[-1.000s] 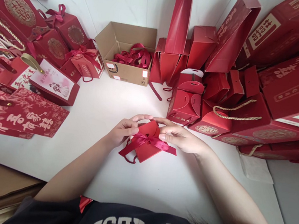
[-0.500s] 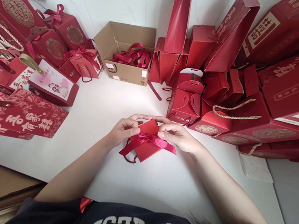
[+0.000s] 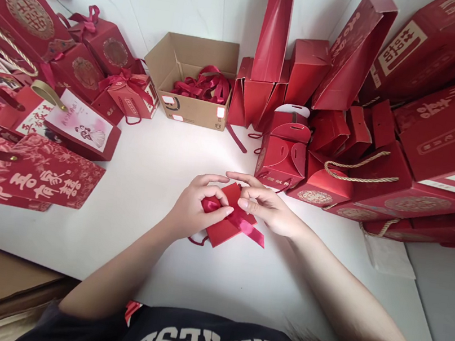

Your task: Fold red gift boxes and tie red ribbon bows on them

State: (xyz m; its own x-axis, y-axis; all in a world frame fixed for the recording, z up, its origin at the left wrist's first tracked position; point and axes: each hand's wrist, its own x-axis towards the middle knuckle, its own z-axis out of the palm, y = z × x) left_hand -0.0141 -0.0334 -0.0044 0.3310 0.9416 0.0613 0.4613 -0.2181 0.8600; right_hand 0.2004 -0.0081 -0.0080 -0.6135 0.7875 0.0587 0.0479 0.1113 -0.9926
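Note:
A small red gift box (image 3: 221,235) with a cord handle lies on the white table before me, a satin ribbon (image 3: 250,232) tied across its top. My left hand (image 3: 196,206) is closed on the ribbon's bow, its thumb lying across the knot and hiding most of it. At the far right side of the box, my right hand (image 3: 269,206) is closed with thumb and bent index finger pinched at the ribbon; the part between its fingertips is mostly hidden. One ribbon tail hangs out to the right, below that hand.
Behind the box stands an open cardboard box (image 3: 193,111) holding a tangle of red ribbons (image 3: 204,84). Red gift boxes (image 3: 283,156) crowd the right side. More decorated boxes and bags (image 3: 56,173) fill the left. A loose ribbon strip (image 3: 236,139) lies near the cardboard box.
My left hand has moved right over the bow, its thumb now covering the knot. The left ribbon tail is no longer visible, and the right tail hangs lower.

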